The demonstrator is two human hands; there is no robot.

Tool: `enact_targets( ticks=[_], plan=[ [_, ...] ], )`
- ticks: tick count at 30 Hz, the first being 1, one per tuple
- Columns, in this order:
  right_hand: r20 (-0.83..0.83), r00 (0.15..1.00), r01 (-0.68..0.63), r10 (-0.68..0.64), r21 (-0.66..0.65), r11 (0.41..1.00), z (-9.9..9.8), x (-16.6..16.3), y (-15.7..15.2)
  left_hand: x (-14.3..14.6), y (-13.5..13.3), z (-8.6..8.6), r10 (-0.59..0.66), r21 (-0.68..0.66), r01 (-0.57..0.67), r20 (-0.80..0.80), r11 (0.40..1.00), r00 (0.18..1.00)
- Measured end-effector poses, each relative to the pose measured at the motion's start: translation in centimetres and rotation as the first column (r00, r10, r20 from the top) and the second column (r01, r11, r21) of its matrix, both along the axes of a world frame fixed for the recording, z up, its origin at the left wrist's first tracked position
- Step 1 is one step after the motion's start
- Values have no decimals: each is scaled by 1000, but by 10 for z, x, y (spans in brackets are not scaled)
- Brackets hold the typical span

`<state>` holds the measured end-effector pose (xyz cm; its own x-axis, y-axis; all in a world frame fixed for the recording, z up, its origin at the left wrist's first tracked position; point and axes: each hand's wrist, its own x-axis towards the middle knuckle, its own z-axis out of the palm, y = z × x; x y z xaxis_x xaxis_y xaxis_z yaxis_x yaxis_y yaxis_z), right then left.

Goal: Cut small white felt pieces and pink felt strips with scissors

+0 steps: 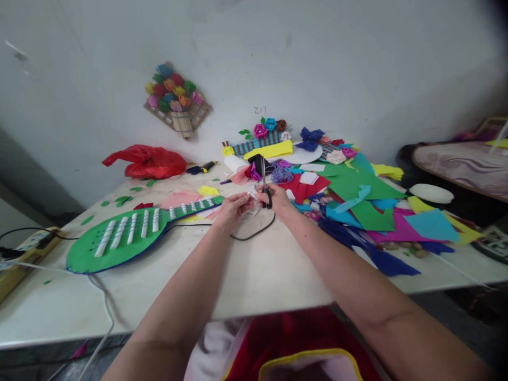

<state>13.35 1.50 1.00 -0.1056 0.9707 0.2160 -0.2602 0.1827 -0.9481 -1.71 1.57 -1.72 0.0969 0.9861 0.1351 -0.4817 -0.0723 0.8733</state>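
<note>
My left hand (pixel 235 207) pinches a small crumpled white piece (pixel 251 199), perhaps thin paper. Close beside it, my right hand (pixel 274 199) is closed around the black handles of a pair of scissors (pixel 264 182), whose blades point up and away from me. The right fingertips also touch the white piece, so both hands meet over the table. To the left lies a green paper guitar (pixel 130 238) with white rolled strips across its body and neck. Its neck end reaches close to my left hand.
Coloured paper sheets (pixel 359 182) pile up on the right. Against the wall stand paper flowers (pixel 270 127). A red plastic bag (pixel 154 161) and yellow-black pliers (pixel 202 168) lie back left. A black cable (pixel 257 233) loops below my hands, and a power strip (pixel 29 254) sits far left.
</note>
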Motion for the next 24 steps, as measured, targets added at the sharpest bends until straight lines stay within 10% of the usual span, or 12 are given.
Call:
enact_targets(
  ticks=[24],
  plan=[
    [-20, 1000, 0, 1, 19, 1000, -4, -5, 1, 11, -5, 8, 31, -57, -24, 117, 998, 993]
  ],
)
